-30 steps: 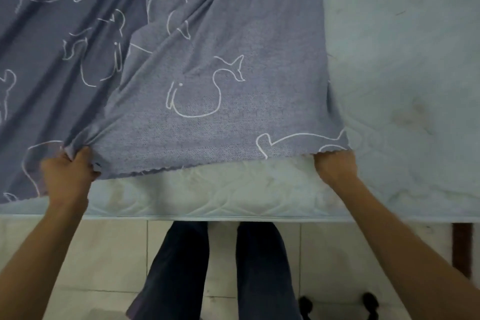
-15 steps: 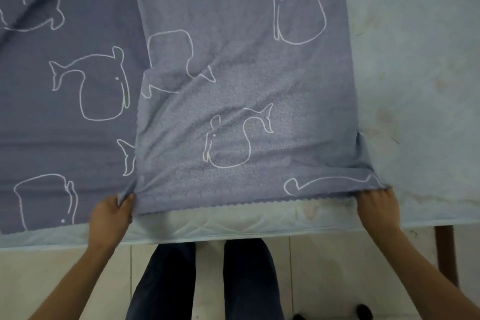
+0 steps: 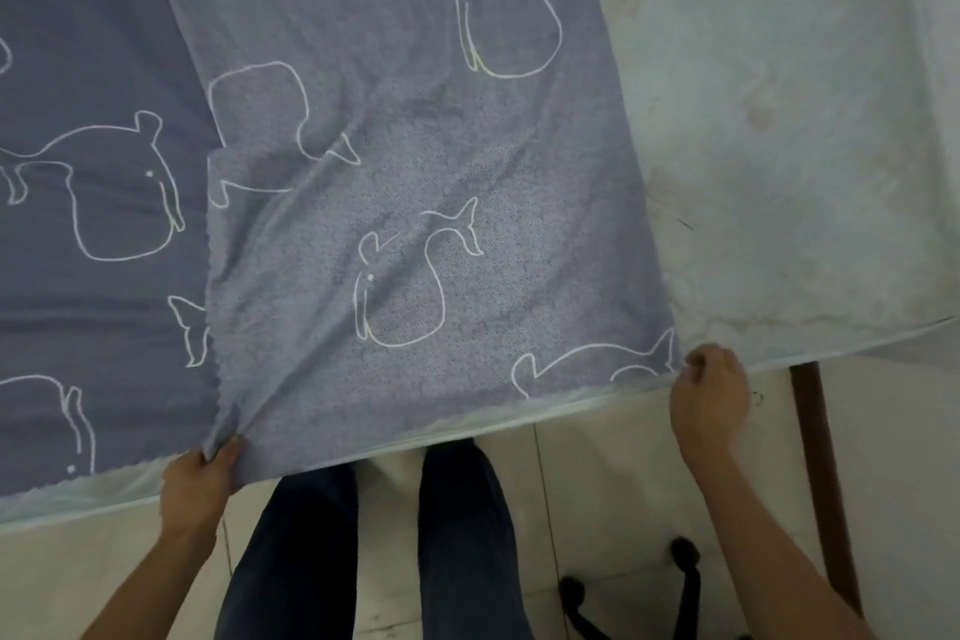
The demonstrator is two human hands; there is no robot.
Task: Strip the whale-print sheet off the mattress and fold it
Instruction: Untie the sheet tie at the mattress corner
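Now the sheet [image 3: 395,146], folded over itself on the mattress [image 3: 779,120], has been drawn to the near edge. The left hand [image 3: 200,478] and right hand [image 3: 709,395] each pinch a corner. Pale tiled floor [image 3: 613,473] lies below.

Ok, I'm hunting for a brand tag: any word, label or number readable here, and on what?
None can be read.
The grey-blue whale-print sheet bears only white outline whales, no lettering.
The pale quilted mattress shows stains but no tag.
A tiny dark mark on the floor tile by the right hand is too small to read.
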